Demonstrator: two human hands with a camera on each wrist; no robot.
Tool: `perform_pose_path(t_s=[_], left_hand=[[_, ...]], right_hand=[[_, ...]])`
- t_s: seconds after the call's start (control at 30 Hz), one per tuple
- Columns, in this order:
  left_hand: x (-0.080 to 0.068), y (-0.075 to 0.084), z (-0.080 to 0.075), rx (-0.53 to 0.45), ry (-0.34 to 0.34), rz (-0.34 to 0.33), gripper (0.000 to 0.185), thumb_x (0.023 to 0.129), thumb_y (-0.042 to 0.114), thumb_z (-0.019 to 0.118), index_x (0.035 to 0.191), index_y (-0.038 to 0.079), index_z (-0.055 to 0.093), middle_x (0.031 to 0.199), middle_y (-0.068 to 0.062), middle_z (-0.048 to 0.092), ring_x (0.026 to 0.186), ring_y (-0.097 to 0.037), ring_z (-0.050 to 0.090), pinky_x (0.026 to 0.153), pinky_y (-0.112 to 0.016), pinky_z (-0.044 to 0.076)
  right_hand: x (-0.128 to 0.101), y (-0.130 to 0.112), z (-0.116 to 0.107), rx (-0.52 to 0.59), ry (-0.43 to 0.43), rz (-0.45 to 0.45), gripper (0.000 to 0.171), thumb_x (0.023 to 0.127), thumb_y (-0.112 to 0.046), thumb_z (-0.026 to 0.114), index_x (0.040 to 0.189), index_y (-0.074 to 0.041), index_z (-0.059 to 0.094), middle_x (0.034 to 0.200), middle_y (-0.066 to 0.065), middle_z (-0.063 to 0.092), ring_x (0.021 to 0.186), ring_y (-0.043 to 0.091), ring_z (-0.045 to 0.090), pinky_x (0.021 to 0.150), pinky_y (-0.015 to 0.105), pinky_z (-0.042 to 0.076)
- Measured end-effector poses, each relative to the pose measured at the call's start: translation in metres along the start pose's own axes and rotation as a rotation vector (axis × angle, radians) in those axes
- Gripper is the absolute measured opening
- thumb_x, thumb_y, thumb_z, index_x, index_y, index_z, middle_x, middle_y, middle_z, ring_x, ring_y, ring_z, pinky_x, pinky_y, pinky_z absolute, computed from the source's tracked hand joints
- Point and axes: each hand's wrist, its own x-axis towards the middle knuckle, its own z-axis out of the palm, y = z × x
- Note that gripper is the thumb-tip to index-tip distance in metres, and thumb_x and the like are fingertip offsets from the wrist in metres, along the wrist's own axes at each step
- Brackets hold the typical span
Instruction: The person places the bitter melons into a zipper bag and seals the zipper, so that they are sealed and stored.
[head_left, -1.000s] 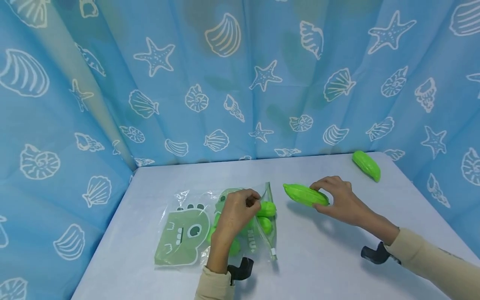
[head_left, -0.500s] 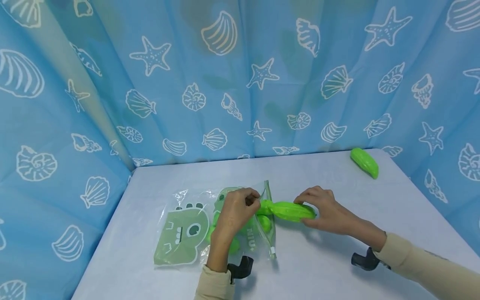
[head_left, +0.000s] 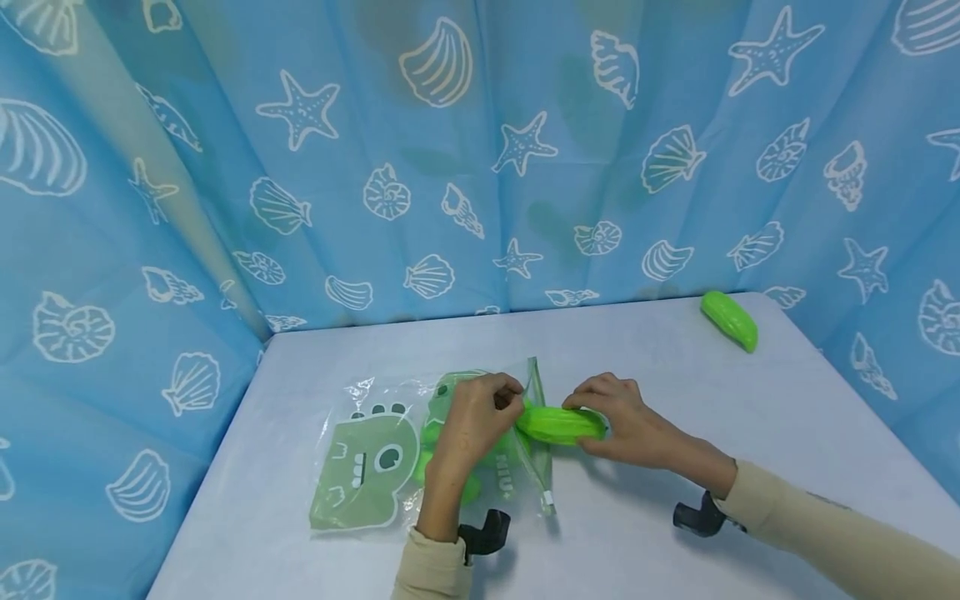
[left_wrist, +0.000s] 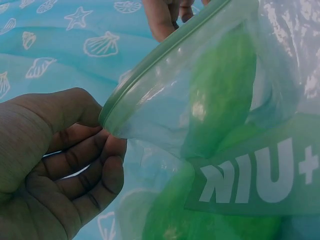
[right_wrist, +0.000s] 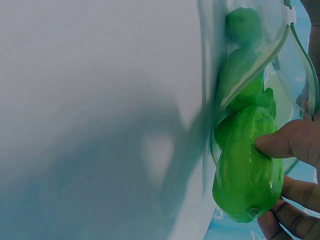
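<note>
A blue curtain (head_left: 480,167) printed with white shells and starfish hangs behind both hands, and the pale table (head_left: 675,542) lies under them.

Under and to the left of the left hand lies a clear zip bag (head_left: 390,454), flat on the table, printed with a green dinosaur figure. White letters on a green band read "NIU+" in the left wrist view; in the head view only "NIU" shows just below the left hand. Several green toy vegetables (left_wrist: 220,100) show through the plastic.

The left hand (head_left: 468,429) has its fingers curled and pinches the upper lip of the bag's zip edge (left_wrist: 165,57) between thumb and fingers, lifting it so the mouth stands apart, facing the right hand.

The right hand (head_left: 630,425) grips a green cucumber toy (head_left: 561,423), thumb on one side and fingers curled round the other. The toy lies level between the two hands, its tip at the bag's mouth and touching the vegetables already inside, as the right wrist view shows; most of its length is outside the bag.

Well beyond the right hand, near the table's far right corner, lies a second green cucumber toy (head_left: 729,320), apart from everything else.

A white slider tab (head_left: 548,500) sits at the near end of the zip, just right of the left wrist.
</note>
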Motion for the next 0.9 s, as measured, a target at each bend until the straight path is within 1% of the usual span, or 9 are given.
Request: perform_pose_path(t_s=[0.13,0.33,0.67,0.9], left_hand=[[0.000,-0.001,0.002,-0.004,0.000,-0.003,0.016,0.083,0.010,0.058,0.093,0.007,0.069,0.078,0.003,0.064,0.066,-0.005,0.056,0.058,-0.018,0.046],[0.001,0.001,-0.002,-0.002,-0.002,0.008,0.016,0.083,0.010,0.057,0.094,0.007,0.069,0.079,0.003,0.064,0.066,-0.005,0.057,0.058,-0.019,0.046],[0.001,0.001,-0.002,0.003,-0.007,0.010,0.015,0.083,0.010,0.058,0.093,0.007,0.069,0.078,0.003,0.064,0.066,-0.005,0.056,0.057,-0.018,0.046],[0.000,0.000,-0.001,-0.008,-0.009,0.013,0.014,0.084,0.010,0.058,0.093,0.008,0.068,0.078,0.002,0.064,0.066,-0.005,0.057,0.058,-0.018,0.046]], right_hand=[[0.006,-0.004,0.004,-0.005,0.009,-0.017,0.041,0.072,-0.025,0.075,0.111,-0.022,0.063,0.108,-0.009,0.052,0.105,0.011,0.040,0.082,0.042,0.024],[0.017,-0.010,0.008,-0.017,0.030,-0.036,0.042,0.072,-0.025,0.075,0.112,-0.022,0.062,0.109,-0.008,0.053,0.105,0.012,0.041,0.079,0.041,0.024],[0.028,-0.019,0.019,0.041,0.052,-0.024,0.043,0.074,-0.026,0.075,0.115,-0.023,0.062,0.111,-0.009,0.053,0.105,0.012,0.041,0.078,0.040,0.024],[0.030,-0.024,0.028,0.097,0.077,0.011,0.045,0.075,-0.024,0.075,0.117,-0.024,0.060,0.117,-0.008,0.052,0.111,0.013,0.040,0.080,0.041,0.025]])
